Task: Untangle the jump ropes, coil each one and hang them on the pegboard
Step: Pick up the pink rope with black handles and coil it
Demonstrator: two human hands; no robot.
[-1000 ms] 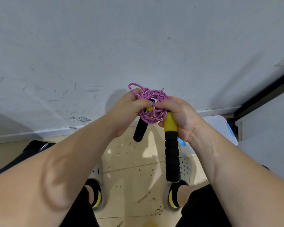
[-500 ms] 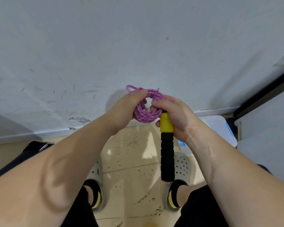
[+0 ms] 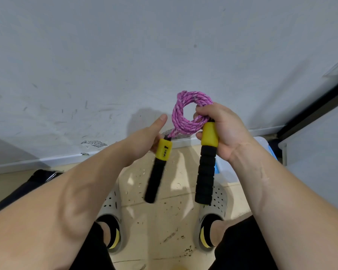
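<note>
A pink braided jump rope is wound into a small tight coil in front of the wall. My right hand grips the coil's right side together with the yellow top of one black foam handle, which hangs straight down. My left hand holds the yellow collar of the second handle with the thumb stretched up; that handle slants down to the left and looks blurred. A short stretch of rope runs from it up into the coil. No pegboard is in view.
A scuffed white wall fills the upper view, with a baseboard below. My feet in grey clogs stand on a beige tiled floor. A white and blue plastic bin sits at right beside a dark door frame.
My left hand has let go of the coil, moved down and left, and now holds the second handle apart. The coil stays in my right hand, a little higher and to the right.
</note>
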